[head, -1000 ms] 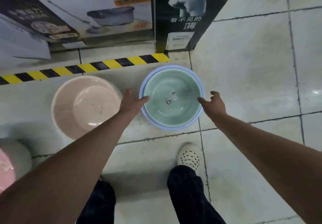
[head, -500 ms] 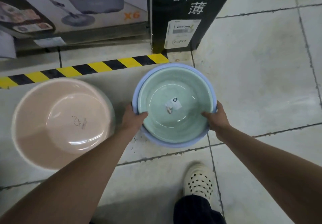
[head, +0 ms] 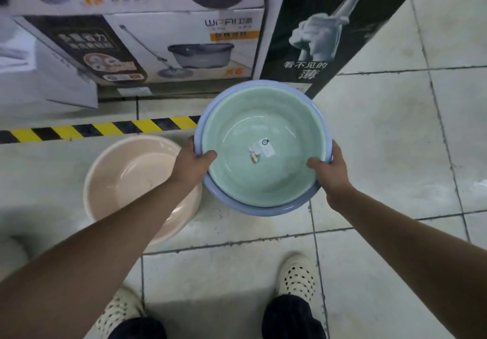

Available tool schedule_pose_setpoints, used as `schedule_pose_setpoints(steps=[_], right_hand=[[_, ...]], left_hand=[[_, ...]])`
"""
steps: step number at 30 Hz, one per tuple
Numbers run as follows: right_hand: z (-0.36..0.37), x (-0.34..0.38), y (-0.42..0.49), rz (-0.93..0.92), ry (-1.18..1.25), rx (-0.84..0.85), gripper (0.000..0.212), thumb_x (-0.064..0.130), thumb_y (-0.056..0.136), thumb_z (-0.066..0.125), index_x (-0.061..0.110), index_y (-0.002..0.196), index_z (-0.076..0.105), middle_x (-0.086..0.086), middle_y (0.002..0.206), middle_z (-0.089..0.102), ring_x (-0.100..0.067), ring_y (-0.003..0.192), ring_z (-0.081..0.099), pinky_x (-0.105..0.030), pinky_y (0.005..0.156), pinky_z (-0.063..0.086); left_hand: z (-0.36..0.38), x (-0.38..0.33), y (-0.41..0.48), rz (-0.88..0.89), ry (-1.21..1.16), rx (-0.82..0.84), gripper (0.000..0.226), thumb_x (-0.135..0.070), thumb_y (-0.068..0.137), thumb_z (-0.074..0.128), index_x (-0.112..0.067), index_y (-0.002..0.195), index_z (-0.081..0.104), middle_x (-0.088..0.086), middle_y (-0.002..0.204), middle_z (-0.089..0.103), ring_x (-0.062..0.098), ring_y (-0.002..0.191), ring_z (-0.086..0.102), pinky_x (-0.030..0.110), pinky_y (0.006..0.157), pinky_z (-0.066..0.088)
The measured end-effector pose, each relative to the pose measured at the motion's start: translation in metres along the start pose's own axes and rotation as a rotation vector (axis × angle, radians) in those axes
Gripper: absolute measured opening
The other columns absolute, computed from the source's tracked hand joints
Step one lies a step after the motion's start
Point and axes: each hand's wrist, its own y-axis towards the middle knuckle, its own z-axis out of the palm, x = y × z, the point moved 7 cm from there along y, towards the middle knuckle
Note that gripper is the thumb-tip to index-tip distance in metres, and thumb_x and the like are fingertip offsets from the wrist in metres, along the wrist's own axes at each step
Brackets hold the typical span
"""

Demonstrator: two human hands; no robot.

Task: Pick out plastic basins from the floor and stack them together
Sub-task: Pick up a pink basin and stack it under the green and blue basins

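A green basin [head: 263, 133] sits nested inside a blue basin [head: 263, 208], and the pair is held up above the tiled floor. My left hand [head: 193, 163] grips their left rim, thumb inside the green one. On the opposite rim my right hand [head: 330, 171] grips the same way. A small label lies on the green basin's bottom. To the left, a beige basin [head: 123, 178] stands on the floor, partly behind my left forearm.
Mop cartons [head: 168, 48] and a tall black box [head: 316, 35] stand behind a yellow-black hazard stripe [head: 100, 129]. My feet in white perforated clogs [head: 297, 278] stand on the tiles below. A pale rounded object [head: 10, 254] shows at the left edge.
Both hands closed on the rims of the stacked green and blue basins and lifted them off the floor, towards me. The camera rose, so the beige basin looks smaller.
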Motion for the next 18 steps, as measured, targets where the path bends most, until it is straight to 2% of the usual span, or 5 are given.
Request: schedule_pose_setpoints(steps=[3,7,11,15,18], right_hand=[[0.032,0.038,-0.017,-0.038,-0.029,0.036,0.06,0.008,0.073,0.065,0.037,0.125,0.053,0.01,0.114,0.065,-0.016,0.103,0.063,-0.037,0.083,0.055],[0.087,0.063,-0.039,-0.034,-0.103,0.081,0.065,0.012,0.07,0.065,0.038,0.129,0.053,0.009,0.115,0.066,-0.021,0.105,0.063,-0.041,0.086,0.055],[0.155,0.062,-0.057,-0.03,-0.176,0.118,0.066,0.013,0.072,0.067,0.039,0.131,0.051,0.009,0.114,0.065,-0.024,0.105,0.061,-0.046,0.089,0.055],[0.22,0.045,-0.073,-0.027,-0.226,0.168,0.061,0.01,0.074,0.066,0.041,0.125,0.052,0.012,0.107,0.065,-0.023,0.102,0.06,-0.045,0.089,0.054],[0.258,0.022,-0.081,0.003,-0.262,0.177,0.059,0.012,0.071,0.065,0.04,0.122,0.054,0.011,0.105,0.066,-0.022,0.099,0.062,-0.045,0.088,0.055]], left_hand=[[-0.048,-0.014,-0.018,-0.026,-0.034,-0.04,0.061,-0.042,0.061,0.063,-0.018,0.117,0.061,-0.002,0.111,0.071,0.021,0.103,0.067,0.045,0.092,0.053],[-0.117,-0.009,-0.036,-0.045,-0.02,-0.115,0.051,-0.036,0.066,0.063,-0.018,0.113,0.059,0.0,0.107,0.069,0.023,0.099,0.065,0.034,0.08,0.049],[-0.185,0.016,-0.043,-0.046,0.035,-0.182,0.033,-0.033,0.064,0.064,-0.025,0.097,0.061,-0.001,0.095,0.07,0.023,0.088,0.066,0.031,0.073,0.05],[-0.236,0.055,-0.049,-0.084,0.078,-0.275,0.042,-0.031,0.061,0.06,-0.011,0.098,0.061,-0.002,0.084,0.063,0.014,0.072,0.058,0.015,0.056,0.041],[-0.261,0.093,-0.048,-0.134,0.103,-0.301,0.052,-0.032,0.059,0.059,-0.007,0.105,0.061,0.005,0.091,0.063,0.026,0.08,0.059,0.028,0.061,0.041]])
